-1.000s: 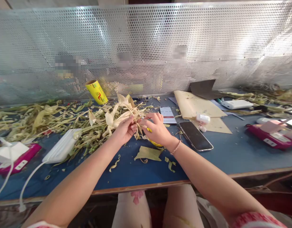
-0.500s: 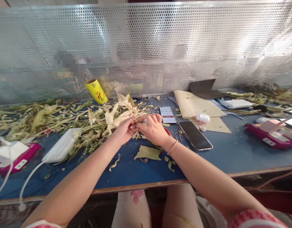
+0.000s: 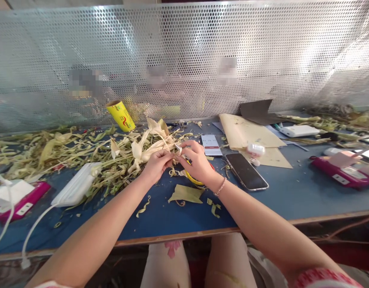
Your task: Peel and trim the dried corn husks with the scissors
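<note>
Perforated metal [image 3: 184, 44], curled hands [image 3: 197, 164], dry papery leaves [image 3: 154, 149]

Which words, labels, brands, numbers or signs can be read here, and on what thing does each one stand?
None can be read with certainty.
Yellow tube: a red mark and small lettering, too blurred.
Phone with lit screen: a row of digits, too blurred.
Any other marks are too small to read.

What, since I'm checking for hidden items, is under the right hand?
A yellow curved edge and a red edge show beneath the right hand; the rest is covered, its shape unclear.
</note>
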The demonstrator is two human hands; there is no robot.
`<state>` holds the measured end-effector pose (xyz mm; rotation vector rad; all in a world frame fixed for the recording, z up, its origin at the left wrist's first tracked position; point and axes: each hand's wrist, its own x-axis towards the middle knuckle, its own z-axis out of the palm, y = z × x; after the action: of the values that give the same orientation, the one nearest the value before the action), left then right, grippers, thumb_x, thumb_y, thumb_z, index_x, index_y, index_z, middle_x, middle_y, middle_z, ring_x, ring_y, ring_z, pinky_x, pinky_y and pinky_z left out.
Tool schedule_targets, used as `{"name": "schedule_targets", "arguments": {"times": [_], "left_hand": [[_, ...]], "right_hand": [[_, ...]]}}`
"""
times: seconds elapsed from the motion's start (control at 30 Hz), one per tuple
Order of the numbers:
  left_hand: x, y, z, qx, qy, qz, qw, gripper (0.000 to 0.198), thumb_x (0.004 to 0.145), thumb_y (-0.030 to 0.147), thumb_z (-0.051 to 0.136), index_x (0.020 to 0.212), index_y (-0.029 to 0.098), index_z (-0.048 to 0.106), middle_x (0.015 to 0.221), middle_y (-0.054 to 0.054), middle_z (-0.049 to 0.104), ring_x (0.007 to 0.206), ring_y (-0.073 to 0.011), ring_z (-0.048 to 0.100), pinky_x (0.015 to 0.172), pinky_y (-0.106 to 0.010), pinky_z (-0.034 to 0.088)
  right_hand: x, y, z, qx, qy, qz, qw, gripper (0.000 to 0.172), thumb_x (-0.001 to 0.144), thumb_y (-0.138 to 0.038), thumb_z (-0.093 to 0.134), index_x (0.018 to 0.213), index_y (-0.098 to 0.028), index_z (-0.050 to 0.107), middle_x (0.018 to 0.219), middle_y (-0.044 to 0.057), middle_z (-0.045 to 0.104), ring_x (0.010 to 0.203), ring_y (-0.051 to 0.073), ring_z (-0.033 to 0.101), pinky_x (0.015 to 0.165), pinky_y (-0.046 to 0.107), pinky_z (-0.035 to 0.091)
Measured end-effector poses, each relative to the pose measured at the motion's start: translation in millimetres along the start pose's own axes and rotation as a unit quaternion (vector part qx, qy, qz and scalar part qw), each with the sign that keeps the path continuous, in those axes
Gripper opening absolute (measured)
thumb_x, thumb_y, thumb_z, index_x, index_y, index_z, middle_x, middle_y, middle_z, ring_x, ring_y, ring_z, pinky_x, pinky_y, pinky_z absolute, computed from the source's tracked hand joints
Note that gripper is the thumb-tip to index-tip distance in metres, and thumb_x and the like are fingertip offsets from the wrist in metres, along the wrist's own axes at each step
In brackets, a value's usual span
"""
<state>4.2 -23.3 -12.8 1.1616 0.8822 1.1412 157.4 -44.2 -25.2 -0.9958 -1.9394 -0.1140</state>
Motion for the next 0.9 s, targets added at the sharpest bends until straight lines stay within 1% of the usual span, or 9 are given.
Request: {"name": "schedule_targets", "arguments": {"times": [0.1,0.2,0.3,0.47,0.6,0.7,0.77,0.83,0.9], "left_hand": [[-1,-2,-1.8,0.052,-0.012,0.025,0.998,0.03,0.061,0.027,0.072,0.05,0.015,0.047,0.045,0.004,0.043,0.045,-0.005,0.04,0.044,-0.019,0.028],[-1,-2,-3.8,0.125,-0.037,0.067,0.989,0.024,0.067,0.031,0.067,0.056,0.016,0.052,0.047,0.004,0.046,0.046,-0.0063,0.04,0.046,-0.02,0.029],[-3,1,-3.3,0.185,-0.052,0.105,0.976,0.022,0.072,0.034,0.062,0.062,0.016,0.053,0.048,0.003,0.049,0.047,-0.0078,0.043,0.049,-0.021,0.031],[-7,2,-0.7,0.212,-0.067,0.126,0.967,0.021,0.071,0.035,0.062,0.071,0.018,0.049,0.053,0.004,0.048,0.049,-0.0094,0.046,0.05,-0.021,0.034],[-8,-3,-0.8,0.277,-0.068,0.154,0.946,0.022,0.07,0.035,0.064,0.072,0.019,0.048,0.055,0.006,0.042,0.047,-0.0071,0.037,0.047,-0.021,0.028],[-8,-3,-1.0,0.338,-0.052,0.183,0.922,0.023,0.071,0.034,0.063,0.067,0.018,0.047,0.053,0.006,0.037,0.047,-0.0063,0.031,0.047,-0.021,0.025],[-8,-3,-0.9,0.355,-0.049,0.196,0.913,0.024,0.072,0.033,0.061,0.064,0.017,0.045,0.052,0.007,0.034,0.047,-0.0061,0.029,0.047,-0.021,0.024],[-8,-2,-0.8,0.357,-0.052,0.191,0.913,0.025,0.073,0.034,0.059,0.062,0.018,0.043,0.051,0.007,0.032,0.046,-0.0062,0.029,0.047,-0.021,0.025],[-7,0,-0.8,0.339,-0.049,0.166,0.925,0.027,0.073,0.037,0.057,0.062,0.018,0.041,0.049,0.007,0.033,0.045,-0.0067,0.032,0.046,-0.021,0.026]], "right_hand": [[2,0,1,0.068,-0.009,0.035,0.997,0.011,0.085,-0.023,0.045,0.077,-0.02,0.053,0.086,0.007,0.057,0.084,0.018,0.051,0.075,0.031,0.039],[4,-1,2,0.111,-0.012,0.079,0.991,0.011,0.083,-0.022,0.046,0.072,-0.02,0.049,0.074,0.004,0.054,0.073,0.016,0.049,0.068,0.029,0.039],[5,-1,3,0.164,-0.008,0.122,0.979,0.011,0.08,-0.023,0.049,0.07,-0.02,0.047,0.073,0.002,0.052,0.07,0.015,0.048,0.065,0.027,0.038],[5,2,4,0.221,-0.013,0.183,0.958,0.015,0.078,-0.026,0.052,0.066,-0.021,0.046,0.065,-0.001,0.047,0.063,0.013,0.043,0.061,0.026,0.035],[5,0,5,0.278,-0.033,0.224,0.934,0.016,0.076,-0.03,0.054,0.065,-0.02,0.048,0.06,-0.003,0.046,0.058,0.011,0.04,0.057,0.025,0.033],[5,0,7,0.327,-0.04,0.255,0.909,0.016,0.074,-0.032,0.056,0.065,-0.019,0.05,0.059,-0.003,0.047,0.056,0.01,0.041,0.055,0.025,0.033],[4,0,10,0.364,-0.042,0.268,0.891,0.018,0.073,-0.035,0.057,0.066,-0.019,0.052,0.058,-0.003,0.048,0.055,0.01,0.041,0.054,0.024,0.033],[4,1,11,0.395,-0.04,0.271,0.877,0.019,0.072,-0.036,0.058,0.067,-0.018,0.052,0.059,-0.003,0.05,0.055,0.01,0.043,0.054,0.024,0.034],[5,2,11,0.406,-0.03,0.276,0.871,0.018,0.071,-0.035,0.058,0.068,-0.018,0.053,0.061,-0.003,0.051,0.056,0.009,0.043,0.055,0.024,0.035]]}}
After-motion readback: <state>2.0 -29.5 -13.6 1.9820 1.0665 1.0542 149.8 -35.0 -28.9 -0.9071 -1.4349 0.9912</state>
